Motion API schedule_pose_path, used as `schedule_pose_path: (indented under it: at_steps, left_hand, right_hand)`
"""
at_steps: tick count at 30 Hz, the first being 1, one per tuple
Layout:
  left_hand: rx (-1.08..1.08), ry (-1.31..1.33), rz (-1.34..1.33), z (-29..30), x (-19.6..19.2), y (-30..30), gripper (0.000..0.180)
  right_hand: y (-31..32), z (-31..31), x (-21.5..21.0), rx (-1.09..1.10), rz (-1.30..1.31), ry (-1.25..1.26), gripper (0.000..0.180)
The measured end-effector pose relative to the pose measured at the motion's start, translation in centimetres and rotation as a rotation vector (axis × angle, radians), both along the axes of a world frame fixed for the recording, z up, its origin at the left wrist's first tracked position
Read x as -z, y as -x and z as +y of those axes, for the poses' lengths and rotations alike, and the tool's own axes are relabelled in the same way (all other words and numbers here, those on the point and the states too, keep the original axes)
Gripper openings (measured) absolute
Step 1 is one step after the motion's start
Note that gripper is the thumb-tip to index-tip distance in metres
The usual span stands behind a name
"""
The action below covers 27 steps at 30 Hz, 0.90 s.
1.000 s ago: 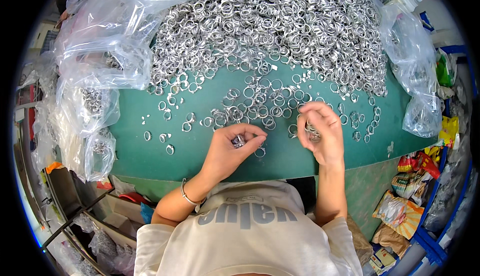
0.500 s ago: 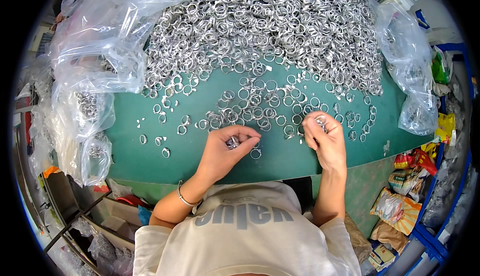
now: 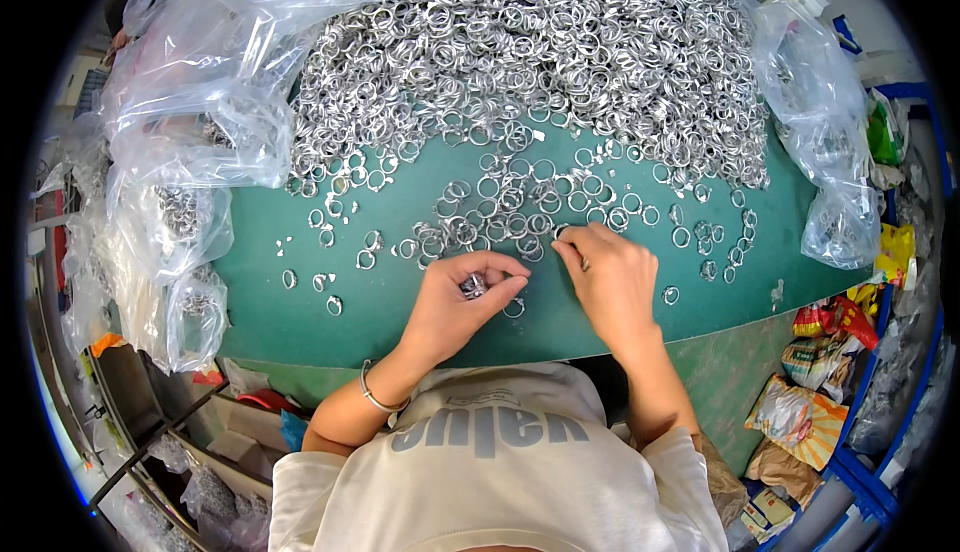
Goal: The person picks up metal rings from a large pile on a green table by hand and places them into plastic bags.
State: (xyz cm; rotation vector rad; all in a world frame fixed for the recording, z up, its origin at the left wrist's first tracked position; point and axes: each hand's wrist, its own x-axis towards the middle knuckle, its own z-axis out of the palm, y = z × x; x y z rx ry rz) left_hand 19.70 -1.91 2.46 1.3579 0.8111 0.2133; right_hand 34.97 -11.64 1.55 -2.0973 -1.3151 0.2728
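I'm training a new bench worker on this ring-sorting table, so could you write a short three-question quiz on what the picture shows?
1. True or false: the left hand holds a small bunch of metal rings in its grip.
2. Where do the right hand fingertips rest?
A. on the clear plastic bags
B. at the near edge of the loose rings on the green mat
C. on the big heap of rings
3. Fill in: the left wrist wears a thin ____.

Key: 1 true; 2 B; 3 bracelet.
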Motion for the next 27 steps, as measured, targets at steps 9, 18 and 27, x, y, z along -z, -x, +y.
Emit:
schedule_pose_path:
  at_steps: [9, 18, 27]
  left_hand:
    - [-0.001, 0.010, -0.070, -0.2, 0.5, -0.2, 0.007]
    - [0.003, 0.043, -0.022, -0.2, 0.3, 0.0, 0.008]
    - [0.030, -0.046, -0.026, -0.4, -0.1, -0.9, 0.007]
  right_hand:
    - [-4.8, -4.4, 0.2, -0.066, 1.780, -0.718, 0.024]
    - [-5.9, -4.8, 0.3, 0.189, 1.556, -0.520, 0.020]
    - [-3.5, -1.9, 0.0, 0.198, -0.018, 0.024, 0.009]
